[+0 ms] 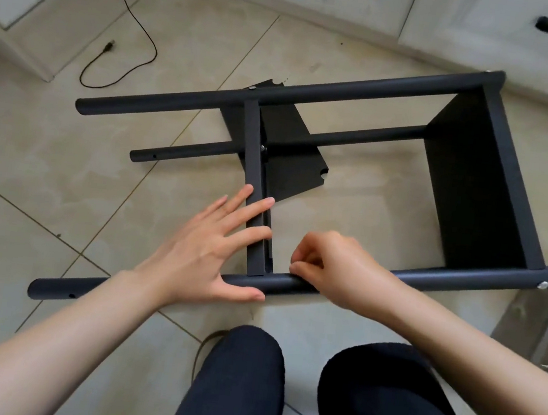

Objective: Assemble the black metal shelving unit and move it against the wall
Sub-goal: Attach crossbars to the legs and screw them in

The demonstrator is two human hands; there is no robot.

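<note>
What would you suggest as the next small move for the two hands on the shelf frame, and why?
Probably seat and turn the fastener where the middle shelf meets the near pole. The left hand lies flat, steadying that shelf, and the right hand pinches at the joint, which shows no screw head, unlike the end shelf's screw.

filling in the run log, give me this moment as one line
stage: fitting middle shelf | left hand: flat on shelf edge | right hand: pinching at near pole | frame: lying on floor, end shelf attached
</note>
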